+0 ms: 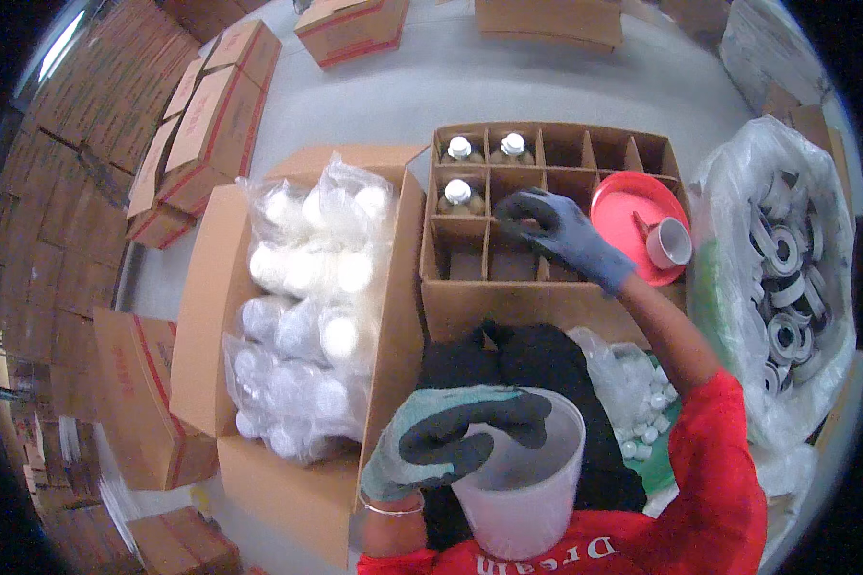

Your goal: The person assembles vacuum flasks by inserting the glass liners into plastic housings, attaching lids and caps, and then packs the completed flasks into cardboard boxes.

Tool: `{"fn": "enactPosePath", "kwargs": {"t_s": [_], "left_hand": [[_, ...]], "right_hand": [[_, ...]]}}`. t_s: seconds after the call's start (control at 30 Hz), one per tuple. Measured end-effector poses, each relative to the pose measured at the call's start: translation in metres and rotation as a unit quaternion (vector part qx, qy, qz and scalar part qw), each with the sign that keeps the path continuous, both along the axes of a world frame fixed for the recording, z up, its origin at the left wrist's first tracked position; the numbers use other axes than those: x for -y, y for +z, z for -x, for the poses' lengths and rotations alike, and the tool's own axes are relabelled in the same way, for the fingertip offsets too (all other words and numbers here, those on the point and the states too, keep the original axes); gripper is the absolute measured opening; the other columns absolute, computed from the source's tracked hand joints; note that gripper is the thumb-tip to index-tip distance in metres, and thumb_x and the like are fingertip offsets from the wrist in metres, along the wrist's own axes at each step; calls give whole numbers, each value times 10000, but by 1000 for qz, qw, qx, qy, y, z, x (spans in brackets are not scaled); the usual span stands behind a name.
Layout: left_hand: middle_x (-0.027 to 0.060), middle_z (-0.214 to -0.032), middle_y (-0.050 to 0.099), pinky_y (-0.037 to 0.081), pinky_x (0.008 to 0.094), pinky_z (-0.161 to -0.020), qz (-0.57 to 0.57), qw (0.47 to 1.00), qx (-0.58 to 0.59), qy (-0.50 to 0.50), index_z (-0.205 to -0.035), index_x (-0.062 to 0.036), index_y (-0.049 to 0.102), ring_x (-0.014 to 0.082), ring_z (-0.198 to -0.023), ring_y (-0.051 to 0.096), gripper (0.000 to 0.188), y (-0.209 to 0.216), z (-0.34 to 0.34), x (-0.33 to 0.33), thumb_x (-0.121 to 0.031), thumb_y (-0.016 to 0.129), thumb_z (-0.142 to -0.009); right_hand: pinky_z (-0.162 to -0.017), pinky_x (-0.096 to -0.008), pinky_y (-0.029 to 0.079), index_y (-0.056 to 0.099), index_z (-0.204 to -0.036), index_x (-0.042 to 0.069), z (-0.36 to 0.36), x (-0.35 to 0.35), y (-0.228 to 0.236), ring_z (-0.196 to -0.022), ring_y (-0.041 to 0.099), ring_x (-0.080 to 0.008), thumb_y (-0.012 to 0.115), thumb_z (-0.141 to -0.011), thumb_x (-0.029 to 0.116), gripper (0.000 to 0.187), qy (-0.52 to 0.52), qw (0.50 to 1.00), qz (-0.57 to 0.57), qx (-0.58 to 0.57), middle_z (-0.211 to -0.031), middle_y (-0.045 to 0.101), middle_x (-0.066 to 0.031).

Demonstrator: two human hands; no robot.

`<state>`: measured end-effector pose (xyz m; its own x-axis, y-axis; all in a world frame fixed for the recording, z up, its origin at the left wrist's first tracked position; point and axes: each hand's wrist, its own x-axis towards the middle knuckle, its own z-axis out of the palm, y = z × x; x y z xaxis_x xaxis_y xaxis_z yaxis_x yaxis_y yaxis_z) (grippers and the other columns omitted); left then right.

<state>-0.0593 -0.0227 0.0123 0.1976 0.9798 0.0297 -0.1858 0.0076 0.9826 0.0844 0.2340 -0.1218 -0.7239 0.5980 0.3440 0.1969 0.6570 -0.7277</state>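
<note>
My left hand (pixel 451 436), in a teal and dark grey glove, hovers over the mouth of a whitish plastic bucket (pixel 527 513) at my lap. Its fingers curve forward, with a gap between them and the thumb. My right hand (pixel 556 230), in a blue-grey glove, reaches into a divided cardboard carton (pixel 547 302). Its fingers curl down over a middle-row compartment; whatever they hold is hidden. Three bottles with white caps stand in this carton: two caps (pixel 513 144) in the far row and one cap (pixel 457 192) beside my right hand.
On the carton's right side rests a red plate (pixel 618 206) with a white cup (pixel 668 242). To the left stands an open box (pixel 206 307) of bagged white bottles (pixel 302 273). A clear bag (pixel 719 316) of ring-shaped pieces is at right; small white caps (pixel 650 422) lie near my right arm.
</note>
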Motion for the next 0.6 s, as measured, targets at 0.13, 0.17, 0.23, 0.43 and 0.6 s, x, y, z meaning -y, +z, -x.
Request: {"fn": "enactPosePath", "kwargs": {"t_s": [0.13, 0.17, 0.23, 0.43, 0.6], "left_hand": [[145, -1130, 626, 434, 302, -924, 89, 976, 111, 166, -1183, 66, 560, 195, -1044, 590, 365, -68, -4, -48, -154, 557, -892], [139, -1189, 603, 417, 292, -944, 70, 987, 29, 144, -1217, 58, 535, 180, -1085, 565, 361, -68, -4, -63, -110, 534, -898], [137, -1219, 589, 410, 296, -957, 111, 985, -42, 126, -1258, 46, 504, 181, -1099, 559, 382, -60, -5, -65, -97, 533, -904], [170, -1182, 591, 430, 315, -966, 108, 957, -62, 260, -1221, 30, 537, 227, -1117, 555, 330, -74, 17, -71, -98, 527, -917], [168, -1228, 544, 431, 410, -984, -140, 852, -411, 293, -1260, -17, 505, 293, -1166, 507, 341, -124, 23, -78, -106, 509, -931]], "right_hand": [[-940, -419, 440, 459, -1287, 98, 94, -77, -92, -1089, 537, -367, 687, -779, 315, 598, -52, 972, -27, 227, -1200, 508, -213], [-952, -430, 429, 450, -1298, 95, 113, -85, -111, -1119, 512, -385, 680, -771, 297, 610, -72, 963, -44, 256, -1228, 482, -241], [-964, -441, 418, 441, -1309, 92, 156, -98, -158, -1150, 487, -402, 673, -763, 279, 622, -79, 956, -59, 277, -1256, 455, -268], [-943, -472, 417, 421, -1323, 54, 181, -90, -160, -1116, 488, -420, 651, -744, 261, 657, -29, 935, -125, 332, -1242, 457, -285], [-857, -456, 449, 481, -1218, 38, 93, -64, -33, -985, 523, -370, 704, -697, 338, 641, -30, 947, -309, 82, -1074, 515, -213]]}}
